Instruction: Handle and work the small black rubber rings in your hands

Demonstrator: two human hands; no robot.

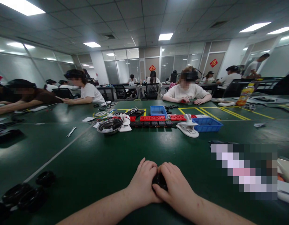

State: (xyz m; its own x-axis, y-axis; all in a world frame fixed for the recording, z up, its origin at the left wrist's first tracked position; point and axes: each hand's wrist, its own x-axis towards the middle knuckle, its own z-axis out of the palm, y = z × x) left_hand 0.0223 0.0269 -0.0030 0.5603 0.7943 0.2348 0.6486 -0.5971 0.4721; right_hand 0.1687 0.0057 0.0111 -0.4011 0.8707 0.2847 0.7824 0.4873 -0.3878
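Cupping a glossy black rounded object (160, 182) between them, the left hand (144, 178) and the right hand (176, 182) meet low in the view, just above or on the dark green worktop (99, 162); which of the two cannot be told. The fingers (166, 168) of both hands are bent around the object, grasping it from either side and hiding most of it. Well to the left lie several shiny black ring-shaped pieces (32, 199), grouped near the worktop's edge of view. Farther off, a silver open-ended wrench (71, 132) rests by a pale seam line. Beyond the hands, a round metal bowl (107, 132) holds tangled black cables (115, 123). Beside it runs a row of red square-faced blocks (153, 118), with a small blue plastic bin (158, 113) behind. On the right, a white clip-shaped stand (193, 133) sits beside a blue rectangular tray (209, 128). Across the worktop, a co-worker in a pale shirt (189, 92) is seated.
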